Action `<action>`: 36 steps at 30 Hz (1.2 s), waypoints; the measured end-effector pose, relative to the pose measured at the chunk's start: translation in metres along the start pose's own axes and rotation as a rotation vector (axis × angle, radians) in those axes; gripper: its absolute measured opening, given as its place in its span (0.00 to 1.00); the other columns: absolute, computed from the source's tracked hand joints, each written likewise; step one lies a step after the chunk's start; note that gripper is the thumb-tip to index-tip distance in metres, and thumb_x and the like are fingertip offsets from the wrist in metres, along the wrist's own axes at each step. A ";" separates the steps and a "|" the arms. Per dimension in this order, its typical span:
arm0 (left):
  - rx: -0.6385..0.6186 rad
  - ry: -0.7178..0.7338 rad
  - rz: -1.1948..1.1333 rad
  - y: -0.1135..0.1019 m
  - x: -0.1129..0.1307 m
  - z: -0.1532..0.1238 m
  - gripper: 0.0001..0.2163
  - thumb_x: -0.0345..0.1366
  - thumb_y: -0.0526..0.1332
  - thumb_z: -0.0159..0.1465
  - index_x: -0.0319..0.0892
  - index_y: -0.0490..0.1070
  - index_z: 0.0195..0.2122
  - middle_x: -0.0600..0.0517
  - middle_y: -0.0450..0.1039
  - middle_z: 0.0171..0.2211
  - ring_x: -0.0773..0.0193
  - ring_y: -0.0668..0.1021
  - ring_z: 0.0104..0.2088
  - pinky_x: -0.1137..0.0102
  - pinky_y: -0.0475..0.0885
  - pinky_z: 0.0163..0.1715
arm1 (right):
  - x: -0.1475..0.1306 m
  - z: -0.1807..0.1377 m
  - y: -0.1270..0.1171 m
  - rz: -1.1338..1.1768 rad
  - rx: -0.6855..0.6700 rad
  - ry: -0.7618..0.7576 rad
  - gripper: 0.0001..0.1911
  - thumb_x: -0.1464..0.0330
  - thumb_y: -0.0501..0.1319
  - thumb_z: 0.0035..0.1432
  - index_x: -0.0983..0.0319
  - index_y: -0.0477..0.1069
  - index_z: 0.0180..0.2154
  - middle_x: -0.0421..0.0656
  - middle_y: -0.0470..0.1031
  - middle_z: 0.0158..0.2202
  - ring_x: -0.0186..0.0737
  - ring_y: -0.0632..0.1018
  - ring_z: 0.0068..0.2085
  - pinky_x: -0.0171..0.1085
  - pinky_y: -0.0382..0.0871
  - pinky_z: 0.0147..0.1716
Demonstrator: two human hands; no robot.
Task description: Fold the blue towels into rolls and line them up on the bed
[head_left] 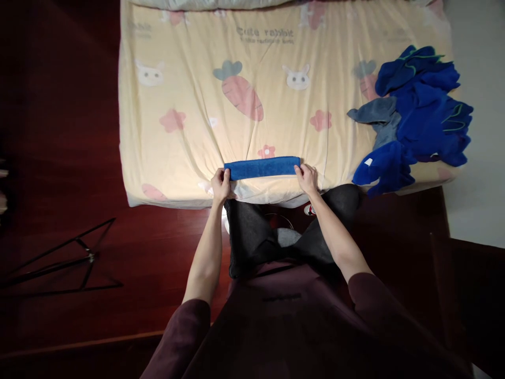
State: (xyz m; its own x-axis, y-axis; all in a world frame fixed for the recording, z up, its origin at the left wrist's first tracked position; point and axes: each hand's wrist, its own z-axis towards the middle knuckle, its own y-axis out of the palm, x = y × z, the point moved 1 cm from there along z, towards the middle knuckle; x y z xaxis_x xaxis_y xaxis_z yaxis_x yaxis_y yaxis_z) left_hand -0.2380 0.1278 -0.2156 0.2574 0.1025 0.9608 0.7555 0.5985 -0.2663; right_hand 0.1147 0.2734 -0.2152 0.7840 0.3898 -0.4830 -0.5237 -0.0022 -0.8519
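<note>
Maroon shirt (272,326) at six o'clock; left hand (221,184) and right hand (307,178) pinch a folded blue cloth (262,168); bedsheet (189,92) at twelve reads "Cute rabbit".

"Cute rabbit" lettering (265,32) in grey on the cream bed sheet (189,150), a smaller line (267,40) beneath it too blurred to read surely, fainter print (140,27) near the sheet's upper left corner, illegible
</note>
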 end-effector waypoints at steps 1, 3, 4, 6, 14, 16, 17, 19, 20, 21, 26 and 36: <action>0.000 -0.001 0.000 0.000 0.000 0.000 0.23 0.61 0.63 0.71 0.45 0.72 0.35 0.53 0.69 0.29 0.62 0.72 0.32 0.68 0.67 0.33 | 0.000 0.000 0.000 0.002 0.001 0.003 0.27 0.50 0.51 0.80 0.57 0.65 0.29 0.45 0.75 0.31 0.46 0.77 0.37 0.43 0.65 0.46; 0.004 -0.002 -0.002 0.000 0.000 0.000 0.23 0.61 0.63 0.71 0.45 0.72 0.35 0.53 0.69 0.28 0.62 0.72 0.32 0.68 0.67 0.33 | 0.000 0.000 0.001 0.004 0.009 0.001 0.27 0.50 0.50 0.80 0.57 0.65 0.29 0.44 0.75 0.30 0.46 0.76 0.37 0.43 0.66 0.46; 0.007 -0.002 -0.003 0.000 0.000 0.000 0.22 0.60 0.63 0.71 0.44 0.72 0.35 0.53 0.69 0.28 0.62 0.72 0.32 0.68 0.67 0.33 | 0.000 0.000 0.001 0.002 0.016 -0.001 0.28 0.50 0.50 0.80 0.56 0.65 0.29 0.44 0.75 0.30 0.46 0.76 0.36 0.43 0.66 0.45; 0.012 0.003 -0.006 0.001 0.000 0.000 0.22 0.59 0.63 0.71 0.44 0.72 0.34 0.53 0.69 0.28 0.62 0.72 0.32 0.68 0.68 0.33 | 0.000 0.000 0.001 -0.005 0.024 -0.005 0.28 0.49 0.50 0.80 0.56 0.65 0.29 0.44 0.74 0.29 0.45 0.76 0.36 0.43 0.66 0.45; 0.025 0.018 -0.020 0.002 -0.005 0.002 0.23 0.60 0.64 0.71 0.44 0.71 0.32 0.54 0.66 0.26 0.63 0.71 0.29 0.69 0.66 0.30 | -0.001 0.001 0.001 -0.023 0.013 0.000 0.29 0.50 0.53 0.78 0.56 0.64 0.26 0.44 0.73 0.27 0.46 0.75 0.36 0.43 0.66 0.45; 0.043 0.006 -0.011 0.003 -0.006 0.003 0.23 0.60 0.65 0.70 0.44 0.71 0.33 0.55 0.64 0.26 0.64 0.69 0.28 0.69 0.64 0.29 | -0.001 0.001 0.001 -0.023 0.016 0.005 0.28 0.51 0.55 0.78 0.56 0.63 0.25 0.44 0.72 0.27 0.46 0.75 0.36 0.43 0.66 0.45; 0.053 -0.003 -0.011 0.003 -0.007 0.003 0.22 0.60 0.66 0.69 0.44 0.71 0.35 0.56 0.63 0.25 0.65 0.68 0.27 0.69 0.64 0.28 | -0.001 0.001 0.001 -0.024 0.014 0.009 0.28 0.51 0.55 0.78 0.56 0.63 0.25 0.44 0.72 0.27 0.46 0.75 0.36 0.43 0.66 0.45; 0.063 -0.021 -0.026 0.004 -0.008 0.003 0.22 0.61 0.67 0.68 0.45 0.71 0.39 0.57 0.61 0.25 0.66 0.67 0.26 0.70 0.63 0.28 | -0.002 0.001 0.001 -0.029 0.002 0.020 0.27 0.53 0.56 0.78 0.57 0.63 0.26 0.44 0.73 0.28 0.46 0.75 0.37 0.43 0.65 0.45; 0.061 -0.028 -0.041 0.004 -0.008 0.003 0.23 0.61 0.67 0.68 0.45 0.71 0.41 0.58 0.61 0.25 0.66 0.67 0.25 0.70 0.63 0.28 | -0.002 0.002 0.001 -0.031 -0.004 0.025 0.26 0.54 0.56 0.78 0.57 0.63 0.26 0.45 0.73 0.28 0.46 0.75 0.37 0.43 0.65 0.46; 0.058 -0.031 -0.059 0.004 -0.007 0.003 0.24 0.61 0.68 0.67 0.45 0.70 0.43 0.59 0.60 0.24 0.67 0.67 0.25 0.70 0.63 0.28 | -0.003 0.002 0.001 -0.033 -0.008 0.029 0.26 0.54 0.56 0.78 0.57 0.64 0.26 0.45 0.73 0.28 0.46 0.75 0.37 0.43 0.65 0.46; 0.047 -0.042 -0.069 0.003 -0.001 0.001 0.27 0.60 0.71 0.65 0.44 0.68 0.50 0.62 0.60 0.22 0.68 0.67 0.24 0.72 0.63 0.28 | -0.009 0.003 -0.004 -0.039 -0.001 0.045 0.29 0.52 0.54 0.78 0.57 0.63 0.25 0.44 0.72 0.27 0.44 0.74 0.36 0.41 0.64 0.45; 0.050 -0.108 0.076 0.007 0.015 0.004 0.14 0.46 0.69 0.67 0.43 0.71 0.46 0.61 0.62 0.22 0.67 0.69 0.24 0.73 0.64 0.29 | -0.024 0.018 -0.022 -0.081 -0.200 0.220 0.33 0.49 0.53 0.78 0.60 0.70 0.24 0.45 0.75 0.25 0.39 0.74 0.31 0.37 0.56 0.34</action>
State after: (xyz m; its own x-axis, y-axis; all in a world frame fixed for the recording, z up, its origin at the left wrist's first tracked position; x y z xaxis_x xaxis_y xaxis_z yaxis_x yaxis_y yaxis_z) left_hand -0.2308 0.1366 -0.2030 0.2441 0.2324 0.9415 0.7049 0.6242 -0.3368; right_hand 0.1012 0.2802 -0.1816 0.8856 0.1871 -0.4251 -0.3973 -0.1691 -0.9020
